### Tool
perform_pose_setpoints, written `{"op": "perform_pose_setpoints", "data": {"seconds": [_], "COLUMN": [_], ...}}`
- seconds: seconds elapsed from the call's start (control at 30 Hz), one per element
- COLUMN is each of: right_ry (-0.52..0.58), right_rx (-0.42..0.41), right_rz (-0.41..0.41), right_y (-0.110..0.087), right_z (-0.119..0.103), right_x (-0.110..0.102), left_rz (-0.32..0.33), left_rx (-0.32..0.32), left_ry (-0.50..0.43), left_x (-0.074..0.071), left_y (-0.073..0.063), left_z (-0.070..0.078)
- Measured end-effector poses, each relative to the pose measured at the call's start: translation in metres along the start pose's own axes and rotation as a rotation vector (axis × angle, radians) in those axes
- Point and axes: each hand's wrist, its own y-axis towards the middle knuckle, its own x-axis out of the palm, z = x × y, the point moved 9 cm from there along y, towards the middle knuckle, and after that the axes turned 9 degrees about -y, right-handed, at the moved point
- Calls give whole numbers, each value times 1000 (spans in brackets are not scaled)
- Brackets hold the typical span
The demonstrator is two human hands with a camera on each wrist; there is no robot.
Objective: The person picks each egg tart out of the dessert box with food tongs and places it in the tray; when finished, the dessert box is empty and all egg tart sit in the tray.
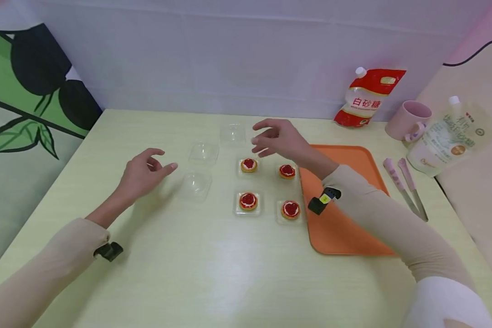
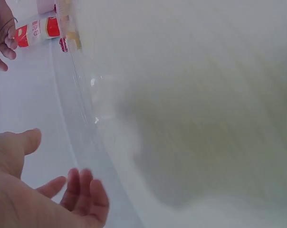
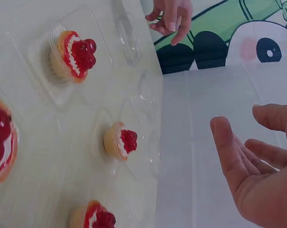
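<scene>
Several small tarts topped with red fruit and white cream sit in clear plastic bases, among them a front left tart (image 1: 248, 201), a front right tart (image 1: 290, 209) and a back left tart (image 1: 249, 165). Left of them lie three clear domed lids: a front lid (image 1: 197, 184), a middle lid (image 1: 204, 152) and a back lid (image 1: 233, 135). My left hand (image 1: 143, 172) is raised left of the lids, fingers loosely bent, holding nothing. Above the back tarts hovers my right hand (image 1: 276, 138), also holding nothing; in the right wrist view its fingers (image 3: 224, 133) are spread from the thumb.
An orange tray (image 1: 324, 232) lies on the right, partly under my right forearm. Beyond it are two utensils with pink handles (image 1: 393, 175), a pink mug (image 1: 407, 119), a red sugar bag (image 1: 362, 102) and a pale spouted pouch (image 1: 451, 141). A pale cloth (image 1: 229, 59) hangs behind the table.
</scene>
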Motion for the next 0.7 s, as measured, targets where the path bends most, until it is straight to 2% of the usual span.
{"op": "perform_pose_setpoints", "data": {"seconds": [0.1,0.17,0.33,0.5,0.6,0.7], "right_ry": [-35,-55,-70,44,115,127], "right_rx": [-7,1,42,86,130,194], "right_rz": [74,129,250,376,431,455], "right_y": [-12,-20,-43,-78,-99,-121], "right_z": [6,12,35,60,79,101], "right_x": [-25,-42,-84,-129,-153,-173], "left_rz": [29,11,-95,-203,-260,-329], "left_rx": [120,202,389,598,666,684], "left_ry": [-1,-6,-16,15,53,81], "left_x": [4,12,44,80,100,119], "left_y": [2,3,1,-8,-12,-14], "left_z": [19,33,65,101,115,123]}}
